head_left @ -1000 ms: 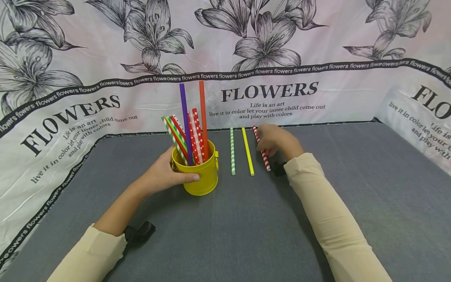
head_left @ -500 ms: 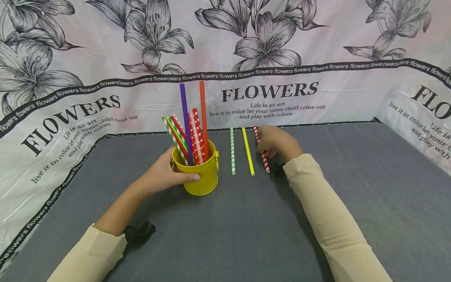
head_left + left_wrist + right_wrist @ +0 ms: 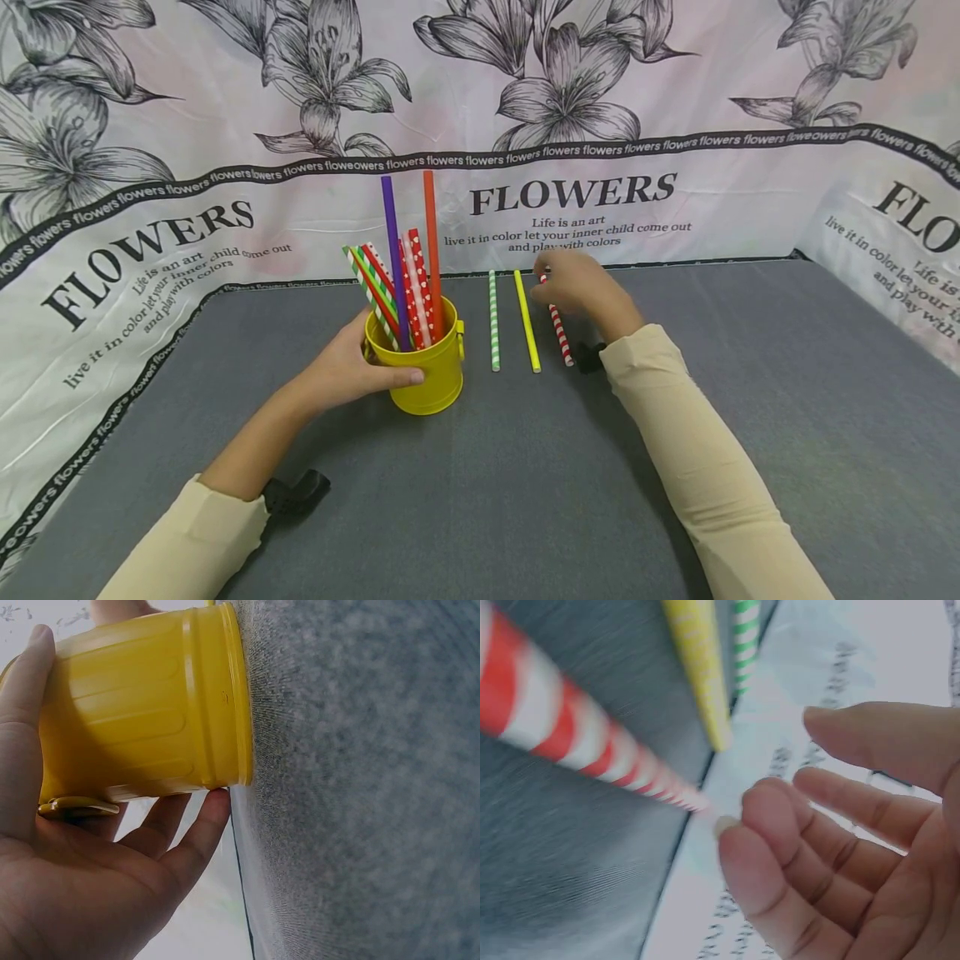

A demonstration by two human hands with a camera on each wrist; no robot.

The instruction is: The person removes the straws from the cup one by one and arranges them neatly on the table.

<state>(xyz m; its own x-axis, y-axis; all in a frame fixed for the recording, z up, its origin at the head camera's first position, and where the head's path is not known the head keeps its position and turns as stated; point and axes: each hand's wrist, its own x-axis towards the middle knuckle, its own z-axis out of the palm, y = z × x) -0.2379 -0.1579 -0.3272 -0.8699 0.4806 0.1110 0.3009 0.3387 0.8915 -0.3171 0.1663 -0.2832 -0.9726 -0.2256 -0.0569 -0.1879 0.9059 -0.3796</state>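
My left hand [image 3: 352, 367] grips a small yellow bucket [image 3: 433, 382], thumb across its front and fingers around its side. Inside it lean a purple straw [image 3: 391, 233], an orange-red straw [image 3: 431, 233] and several patterned paper straws [image 3: 372, 287]. To the right, a red-and-white striped straw [image 3: 561, 337] lies on the table, partly hidden under my right hand [image 3: 588, 292]. The right wrist view shows that hand's thumb [image 3: 877, 739] apart from its loosely bent fingers, with nothing between them. Left of that straw lie a yellow straw [image 3: 527, 321] and a green-and-white striped straw [image 3: 493, 321].
A grey cloth [image 3: 480, 500] covers the table. Behind it stands a white fabric backdrop [image 3: 720, 200] with flower drawings and lettering, meeting the table's far edge just beyond the straws. A black strap [image 3: 300, 492] is on the left wrist.
My right hand has let go of the red-and-white striped straw and risen slightly up and left of it. That straw's near end shifted a little left. The left hand and bucket stay put.
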